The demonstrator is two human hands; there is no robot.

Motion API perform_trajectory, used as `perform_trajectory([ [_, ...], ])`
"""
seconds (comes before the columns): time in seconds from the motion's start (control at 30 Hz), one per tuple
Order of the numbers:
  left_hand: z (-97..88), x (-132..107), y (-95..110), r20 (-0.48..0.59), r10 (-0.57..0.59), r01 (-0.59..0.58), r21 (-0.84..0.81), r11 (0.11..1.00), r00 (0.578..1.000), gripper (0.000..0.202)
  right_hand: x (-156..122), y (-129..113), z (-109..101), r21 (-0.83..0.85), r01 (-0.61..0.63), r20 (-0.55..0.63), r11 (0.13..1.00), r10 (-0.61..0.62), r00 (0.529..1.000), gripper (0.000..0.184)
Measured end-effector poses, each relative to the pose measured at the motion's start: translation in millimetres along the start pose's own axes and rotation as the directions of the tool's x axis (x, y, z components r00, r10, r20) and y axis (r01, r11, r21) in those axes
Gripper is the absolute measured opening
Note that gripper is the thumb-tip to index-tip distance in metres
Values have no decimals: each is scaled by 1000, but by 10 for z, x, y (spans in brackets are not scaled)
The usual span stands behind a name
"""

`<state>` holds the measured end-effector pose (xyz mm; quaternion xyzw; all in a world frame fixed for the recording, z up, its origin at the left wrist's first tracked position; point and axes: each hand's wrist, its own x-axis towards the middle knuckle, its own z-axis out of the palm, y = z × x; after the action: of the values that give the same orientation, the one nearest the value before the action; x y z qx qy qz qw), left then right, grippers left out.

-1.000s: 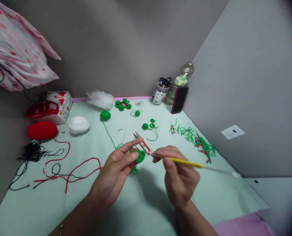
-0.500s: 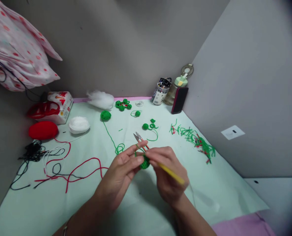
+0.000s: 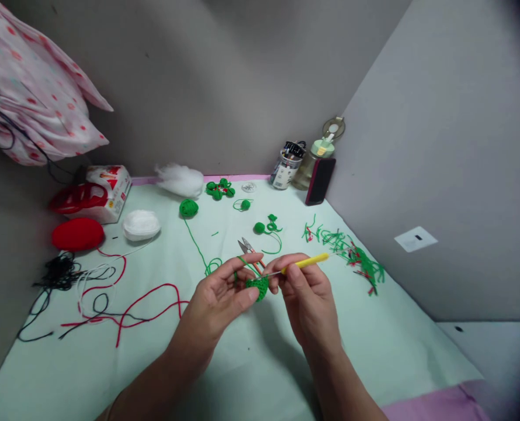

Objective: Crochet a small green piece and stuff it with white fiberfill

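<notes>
My left hand (image 3: 218, 298) pinches a small round green crochet piece (image 3: 259, 287) between thumb and fingers, with green yarn (image 3: 198, 248) looped over the index finger and trailing back to a green yarn ball (image 3: 189, 207). My right hand (image 3: 306, 292) is closed on a yellow-handled crochet hook (image 3: 304, 264), whose metal tip sits at the green piece. The handle points up and to the right. Small orange-handled snips (image 3: 248, 248) lie on the pale green cloth (image 3: 242, 362) just behind my fingers.
Red yarn ball (image 3: 78, 234), white yarn ball (image 3: 141, 224), white stuffing (image 3: 180, 179) and loose red, black and white strands (image 3: 102, 298) lie left. Green crochet bits (image 3: 219, 189) and yarn scraps (image 3: 352, 252) lie behind and right. A jar of pens (image 3: 285, 165), bottle (image 3: 315, 158) and phone (image 3: 319, 180) stand in the corner.
My right hand has swung the hook, so its handle now points up-right instead of down-right, with the tip still at the green piece. Both hands stay close together.
</notes>
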<state>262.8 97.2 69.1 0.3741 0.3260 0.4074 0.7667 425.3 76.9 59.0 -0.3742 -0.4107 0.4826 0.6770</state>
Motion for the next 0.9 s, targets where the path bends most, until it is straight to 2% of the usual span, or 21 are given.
perform_trajectory([
  [0.13, -38, -14, 22, -63, 22, -17, 82, 996, 998, 37, 5, -35, -9, -8, 14, 33, 1000, -14, 999, 20],
  [0.2, -50, -12, 13, -69, 44, -36, 123, 992, 997, 38, -31, -39, -14, -96, 70, 41, 993, -66, 997, 20],
  [0.27, -52, -6, -1, -94, 79, -61, 182, 981, 992, 37, -85, -37, -14, -247, 175, 69, 953, -163, 984, 20],
  [0.3, -50, -4, -6, -115, 99, -72, 214, 974, 988, 37, -113, -35, -12, -331, 255, 105, 908, -234, 967, 21],
  [0.37, -39, -1, -8, -160, 132, -86, 265, 960, 978, 38, -158, -28, -6, -449, 440, 223, 778, -379, 898, 25],
  [0.43, -26, -4, 3, -171, 147, -94, 285, 954, 974, 38, -180, -25, 0, -461, 544, 293, 701, -458, 839, 29],
  [0.47, -21, -6, 13, -159, 147, -98, 281, 955, 976, 38, -181, -27, 2, -446, 541, 279, 713, -464, 841, 29],
  [0.6, -20, -18, 47, -106, 121, -93, 239, 967, 987, 36, -164, -49, 11, -378, 341, 114, 861, -322, 940, 26],
  [0.77, -63, -15, 42, -104, 122, -92, 250, 964, 987, 36, -160, -52, 14, -395, 318, 104, 862, -302, 948, 23],
  [0.9, -84, -1, 43, -96, 105, -79, 243, 967, 990, 35, -110, -33, 1, -280, 214, 50, 936, -208, 977, 19],
])
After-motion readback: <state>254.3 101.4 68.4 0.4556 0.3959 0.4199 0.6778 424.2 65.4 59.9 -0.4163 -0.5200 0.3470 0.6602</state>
